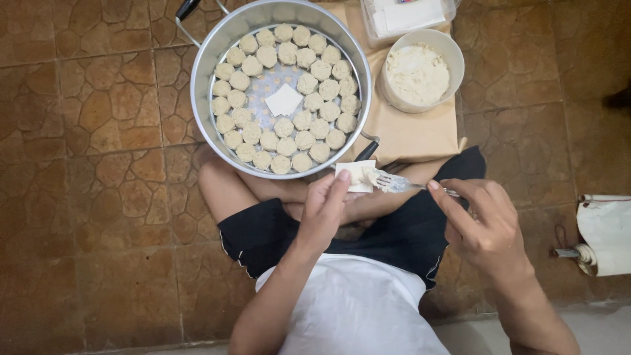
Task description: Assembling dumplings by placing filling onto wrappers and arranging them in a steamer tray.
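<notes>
Seen from above: a person sits cross-legged on a brown stone-pattern floor (98,197), in black shorts (263,230) and a white shirt (355,302).

Left hand (323,210): fingers closed around a small square white wrapper (355,176), pinched at its lower edge and held flat, just below the pan's rim at 6 o'clock.

Right hand (483,227): grasping the handle end of a metal fork (401,185), forefinger stretched along the handle. The prongs point toward 9 o'clock and carry a pale lump of filling (373,176), which touches the wrapper's right edge.

Round metal steamer pan (209,59) on the floor at 12 o'clock from the hands, black handles at 11 and 5 o'clock. Inside, many small round dumplings (309,85) packed in rings, touching one another. One loose white square sheet (284,100) lies in the bare middle of the tray.

White bowl (453,59) at 3 o'clock from the pan, just beside it, holding pale minced filling (417,73). It stands on a tan paper sheet (407,135). A clear plastic box (378,33) with white sheets inside sits at 12 o'clock from the bowl, cut off by the frame edge.

At the far right edge, well apart, a white paper roll (608,233) on a holder.
</notes>
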